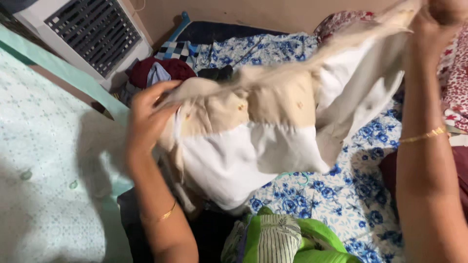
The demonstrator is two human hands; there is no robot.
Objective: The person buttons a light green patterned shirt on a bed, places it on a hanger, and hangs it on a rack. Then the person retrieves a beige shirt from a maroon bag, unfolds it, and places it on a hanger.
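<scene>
Both hands are holding one garment (253, 131) up over the bed — a beige piece with a white lining, stretched in the air between the two grips. The left hand (148, 114) is pinching the lower left edge, fingers closed on the cloth; the right hand (438, 19) is clenching the far upper end, at the top corner of the view, partly cut off. Between the grips the cloth is sagging, the white part hanging lowest. Under it the bedsheet (360, 195) is lying flat, white with blue flowers. Below the hanging cloth, nearest the person, a green garment (312, 238) with a striped panel is lying bunched. Left of the left grip a pale mint cloth (44, 160) is spreading wide. Beyond that grip a maroon heap (163, 68) of clothes is sitting beside an air cooler (92, 29) — white, with a dark grille. Behind the right grip a red patterned cloth (458, 83) is showing against the beige wall (253, 12).
</scene>
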